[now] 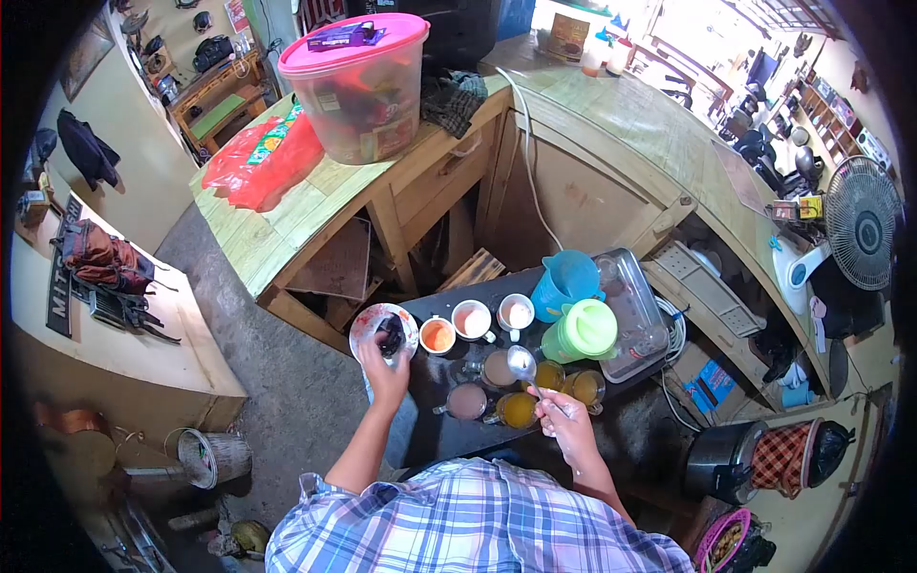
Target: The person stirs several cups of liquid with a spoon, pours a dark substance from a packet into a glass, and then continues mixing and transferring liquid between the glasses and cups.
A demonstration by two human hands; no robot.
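My left hand point(386, 368) reaches over a patterned plate point(359, 325) at the left end of the dark table, its fingers around a small dark, shiny object point(390, 334) whose kind I cannot tell. In my right hand point(565, 425) is a metal spoon point(521, 363), its bowl raised above the glass mugs. These mugs hold yellow drinks point(519, 410) and pale brownish ones point(467, 402). Behind them stand a white cup with orange contents point(437, 334) and two more white cups point(472, 321) with pale contents.
A blue jug point(562, 285), a green lidded jug point(585, 330) and a clear plastic tray point(651, 334) crowd the table's right side. Beyond it is a wooden counter point(592, 115) bearing a pink-lidded tub point(358, 105) and a red plastic bag point(267, 167). A fan point(863, 224) stands at right.
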